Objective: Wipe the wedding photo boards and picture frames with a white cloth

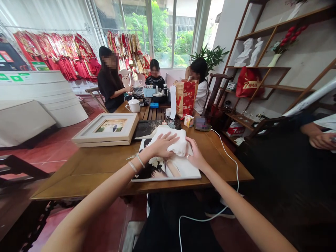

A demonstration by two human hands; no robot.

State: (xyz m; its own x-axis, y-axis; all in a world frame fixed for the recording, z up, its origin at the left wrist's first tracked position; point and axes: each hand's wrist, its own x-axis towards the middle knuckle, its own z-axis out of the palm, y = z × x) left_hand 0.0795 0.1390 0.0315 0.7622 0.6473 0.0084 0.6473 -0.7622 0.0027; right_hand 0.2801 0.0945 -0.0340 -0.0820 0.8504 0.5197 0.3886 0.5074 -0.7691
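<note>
A large photo print (173,168) lies flat at the near edge of the wooden table (99,168). A white cloth (174,140) is bunched on top of it. My left hand (164,145) lies on the cloth, fingers stretched over it. My right hand (195,155) rests at the cloth's right edge, fingers curled against the fabric, a ring on one finger. Bracelets circle my left wrist.
A framed photo (107,127) lies to the left, a dark print (148,127) behind the cloth. Farther back stand a white teapot (133,105), a red paper bag (185,98) and a small carton (188,120). A white cable (231,157) runs off the table's right. Three people sit at the far end; another person's hand (321,140) is at right.
</note>
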